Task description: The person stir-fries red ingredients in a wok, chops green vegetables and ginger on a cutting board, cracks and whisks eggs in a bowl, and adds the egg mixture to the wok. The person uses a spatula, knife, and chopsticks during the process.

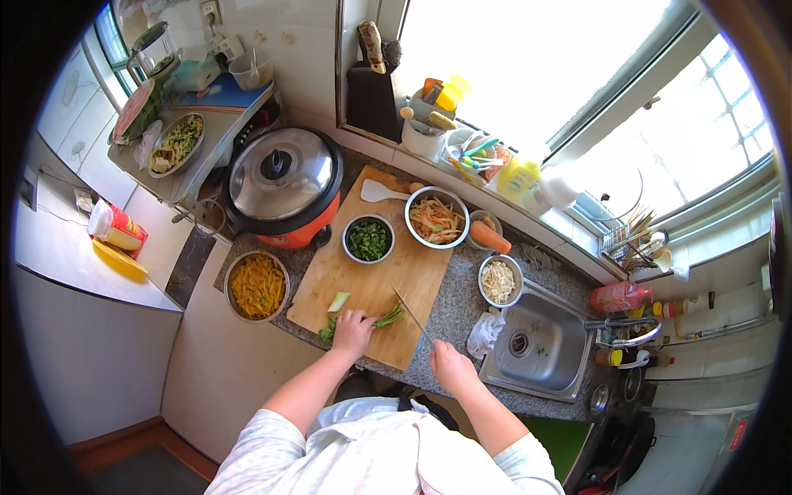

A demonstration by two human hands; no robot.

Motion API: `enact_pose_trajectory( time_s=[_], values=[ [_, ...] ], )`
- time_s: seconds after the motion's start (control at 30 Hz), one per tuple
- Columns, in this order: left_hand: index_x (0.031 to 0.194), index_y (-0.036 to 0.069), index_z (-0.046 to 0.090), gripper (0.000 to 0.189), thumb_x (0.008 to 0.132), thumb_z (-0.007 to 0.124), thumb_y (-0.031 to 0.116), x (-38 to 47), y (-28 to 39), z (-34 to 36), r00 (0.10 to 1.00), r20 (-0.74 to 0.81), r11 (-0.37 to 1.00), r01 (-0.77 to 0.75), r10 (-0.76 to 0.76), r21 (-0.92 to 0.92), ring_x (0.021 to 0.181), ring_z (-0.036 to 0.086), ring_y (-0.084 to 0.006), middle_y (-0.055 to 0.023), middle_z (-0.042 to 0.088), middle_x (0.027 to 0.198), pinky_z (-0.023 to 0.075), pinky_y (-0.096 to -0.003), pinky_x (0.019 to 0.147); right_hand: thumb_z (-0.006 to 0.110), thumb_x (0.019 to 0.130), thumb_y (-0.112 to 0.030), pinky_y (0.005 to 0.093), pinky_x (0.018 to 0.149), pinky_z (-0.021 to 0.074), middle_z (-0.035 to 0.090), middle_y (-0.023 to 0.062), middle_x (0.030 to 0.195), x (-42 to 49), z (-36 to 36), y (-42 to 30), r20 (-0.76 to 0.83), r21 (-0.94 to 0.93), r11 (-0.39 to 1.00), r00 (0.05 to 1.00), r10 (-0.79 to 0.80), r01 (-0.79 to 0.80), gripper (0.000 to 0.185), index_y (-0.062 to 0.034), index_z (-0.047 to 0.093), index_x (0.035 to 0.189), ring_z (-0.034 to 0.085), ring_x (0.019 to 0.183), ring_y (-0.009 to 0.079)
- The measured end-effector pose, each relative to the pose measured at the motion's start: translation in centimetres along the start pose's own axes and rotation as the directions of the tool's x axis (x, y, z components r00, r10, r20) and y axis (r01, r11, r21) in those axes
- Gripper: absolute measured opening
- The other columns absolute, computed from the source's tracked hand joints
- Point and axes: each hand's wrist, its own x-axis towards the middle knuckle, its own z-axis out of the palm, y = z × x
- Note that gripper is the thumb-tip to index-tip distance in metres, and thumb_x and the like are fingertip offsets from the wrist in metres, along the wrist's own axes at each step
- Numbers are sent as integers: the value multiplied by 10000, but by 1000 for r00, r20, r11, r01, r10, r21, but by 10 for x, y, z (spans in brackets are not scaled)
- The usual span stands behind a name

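My left hand point(354, 333) presses a bunch of leafy green herbs point(388, 316) onto a wooden cutting board point(396, 278); stems stick out to its right and leaves to its left. In my right hand point(451, 365) is a kitchen knife point(413, 313), its blade over the board just right of the stems. A pale green vegetable piece point(338, 302) lies above my left hand. Farther up the board are a steel bowl of chopped greens point(369, 239), a larger bowl of shredded vegetables point(437, 218) and a white rice paddle point(380, 191).
An electric cooker with a steel lid point(281, 176) and a bowl of orange shreds point(257, 286) stand left. To the right are a peeled carrot point(490, 237), a bowl of white pieces point(499, 281), a white cloth point(486, 333) and a steel sink point(541, 346). Utensil holders point(422, 141) line the windowsill.
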Motion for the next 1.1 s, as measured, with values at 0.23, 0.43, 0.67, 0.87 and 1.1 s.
enact_pose_trajectory(
  time_s=[0.23, 0.43, 0.67, 0.87, 1.1],
  values=[
    [1000, 155, 732, 220, 781, 725, 175, 1, 2, 1, 1000, 13, 1000, 5, -5, 1, 986, 526, -258, -19, 583, 967, 425, -419, 843, 528, 924, -195, 538, 711, 527, 645, 229, 931, 27, 58, 25, 22, 75, 990, 992, 121, -123, 195, -36, 476, 1024, 643, 826, 446],
    [990, 166, 732, 203, 788, 717, 181, -2, -2, 5, 1000, 4, 1000, 13, -13, 12, 988, 525, -257, -21, 579, 962, 424, -420, 834, 524, 926, -197, 543, 720, 523, 652, 224, 961, 20, 39, 15, -65, 160, 987, 997, 31, -20, 202, -38, 479, 1043, 640, 838, 450],
    [1003, 139, 734, 242, 761, 726, 141, -1, 3, -1, 1000, -18, 1000, 18, -18, 6, 967, 537, -278, -50, 588, 957, 431, -421, 823, 524, 917, -200, 548, 733, 521, 654, 248, 952, 24, 7, 2, 219, -24, 997, 972, 81, -77, 205, -30, 477, 1022, 650, 846, 446],
    [1030, 130, 714, 235, 802, 663, 109, -7, 2, 0, 1000, 7, 999, -11, 11, 40, 1008, 515, -279, -45, 573, 988, 411, -427, 864, 520, 933, -198, 555, 671, 516, 651, 266, 848, 33, 76, 22, -68, 126, 992, 998, -1, 9, 195, -21, 468, 997, 641, 771, 467],
    [910, 100, 664, 163, 750, 689, 83, -4, -1, 5, 994, -54, 993, 87, -92, -83, 956, 549, -305, -92, 612, 905, 420, -433, 827, 502, 942, -204, 554, 690, 518, 651, 266, 844, 18, 12, -10, 109, 42, 999, 994, -16, 11, 208, -14, 459, 1013, 639, 779, 473]
  ],
)
